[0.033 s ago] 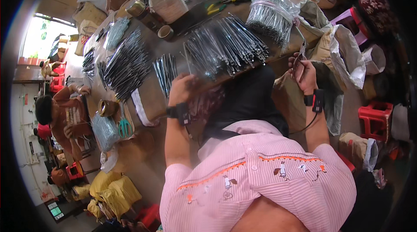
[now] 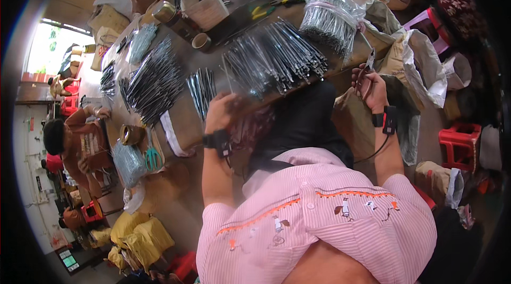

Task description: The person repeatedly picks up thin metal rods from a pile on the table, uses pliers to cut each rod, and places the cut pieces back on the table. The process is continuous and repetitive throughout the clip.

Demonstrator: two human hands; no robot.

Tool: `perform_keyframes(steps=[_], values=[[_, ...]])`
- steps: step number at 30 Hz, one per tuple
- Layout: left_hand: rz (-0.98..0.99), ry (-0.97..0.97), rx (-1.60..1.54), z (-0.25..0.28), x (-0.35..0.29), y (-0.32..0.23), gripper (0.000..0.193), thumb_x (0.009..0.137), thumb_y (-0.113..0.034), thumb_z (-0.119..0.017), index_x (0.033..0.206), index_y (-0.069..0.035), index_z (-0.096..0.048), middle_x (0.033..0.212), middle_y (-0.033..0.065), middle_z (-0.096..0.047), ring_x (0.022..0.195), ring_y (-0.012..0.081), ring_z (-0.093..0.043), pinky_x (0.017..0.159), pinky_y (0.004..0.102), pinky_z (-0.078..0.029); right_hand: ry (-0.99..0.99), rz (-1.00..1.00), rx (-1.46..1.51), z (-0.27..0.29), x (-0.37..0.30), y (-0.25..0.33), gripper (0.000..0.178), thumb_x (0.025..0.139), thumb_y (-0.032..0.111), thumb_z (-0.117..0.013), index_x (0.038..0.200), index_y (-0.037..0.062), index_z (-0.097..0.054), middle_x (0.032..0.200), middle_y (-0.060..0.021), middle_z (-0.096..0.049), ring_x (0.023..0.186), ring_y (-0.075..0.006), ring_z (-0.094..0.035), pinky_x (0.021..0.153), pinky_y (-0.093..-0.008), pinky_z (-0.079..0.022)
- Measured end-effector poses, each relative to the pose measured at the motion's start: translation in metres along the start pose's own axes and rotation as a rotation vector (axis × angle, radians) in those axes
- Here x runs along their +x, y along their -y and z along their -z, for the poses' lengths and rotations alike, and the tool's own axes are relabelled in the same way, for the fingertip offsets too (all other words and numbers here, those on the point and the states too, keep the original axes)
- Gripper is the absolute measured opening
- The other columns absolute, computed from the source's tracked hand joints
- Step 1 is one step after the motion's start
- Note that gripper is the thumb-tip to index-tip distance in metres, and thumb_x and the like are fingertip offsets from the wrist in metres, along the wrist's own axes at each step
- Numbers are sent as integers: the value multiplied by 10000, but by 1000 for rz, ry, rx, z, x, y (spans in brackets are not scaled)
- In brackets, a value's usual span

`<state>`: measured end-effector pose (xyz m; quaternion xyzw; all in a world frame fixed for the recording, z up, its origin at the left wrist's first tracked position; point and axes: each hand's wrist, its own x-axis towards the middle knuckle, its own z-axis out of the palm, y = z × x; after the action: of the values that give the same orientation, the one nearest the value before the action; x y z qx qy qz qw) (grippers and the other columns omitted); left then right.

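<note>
My right hand is wrapped round the brownish-red handles of a pair of pliers, jaws pointing up and away past the table edge. At the near edge of the table, my left hand has curled, motion-blurred fingers; anything in them is hidden. A thin strip stands just beyond those fingers, but I cannot tell whether they touch it. Right of it fans a wide row of thin metal strips. To the left of the hand lies a smaller bunch of strips.
A plastic-wrapped bundle of strips stands at the table's right. Farther back are yellow-handled pliers, a box and a tape roll. Turquoise scissors hang at the left edge. A person sits on the left.
The pliers in my right hand have turned slightly, their jaws showing more plainly. My left hand stays almost in place, its fingers still blurred. The whole view has shifted a little.
</note>
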<state>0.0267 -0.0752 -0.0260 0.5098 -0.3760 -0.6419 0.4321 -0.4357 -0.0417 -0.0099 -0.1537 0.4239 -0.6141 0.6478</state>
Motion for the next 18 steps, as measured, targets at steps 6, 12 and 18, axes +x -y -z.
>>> perform_keyframes(steps=[6, 12, 18], values=[[236, -45, -516, -32, -26, -23, 113, 839, 24, -629, 924, -35, -584, 853, 69, -651, 823, 193, -664, 613, 192, -550, -183, 273, -687, 11, 63, 3, 174, 737, 109, -673, 871, 30, -595, 665, -42, -576, 579, -159, -543, 565, -305, -461], [193, 35, -543, -51, -27, -20, 143, 838, 22, -632, 944, -47, -566, 870, 82, -644, 823, 197, -661, 620, 187, -547, -268, 476, -851, 13, 94, -5, 240, 746, 112, -722, 903, -23, -600, 728, -45, -612, 609, -123, -553, 543, -285, -452], [222, -95, -462, -15, -53, -6, 183, 836, 2, -637, 989, -47, -551, 927, 82, -629, 838, 188, -635, 651, 203, -522, -152, 118, -282, 34, 51, 12, 177, 803, 32, -653, 965, 16, -584, 752, -58, -606, 650, -180, -602, 586, -321, -528]])
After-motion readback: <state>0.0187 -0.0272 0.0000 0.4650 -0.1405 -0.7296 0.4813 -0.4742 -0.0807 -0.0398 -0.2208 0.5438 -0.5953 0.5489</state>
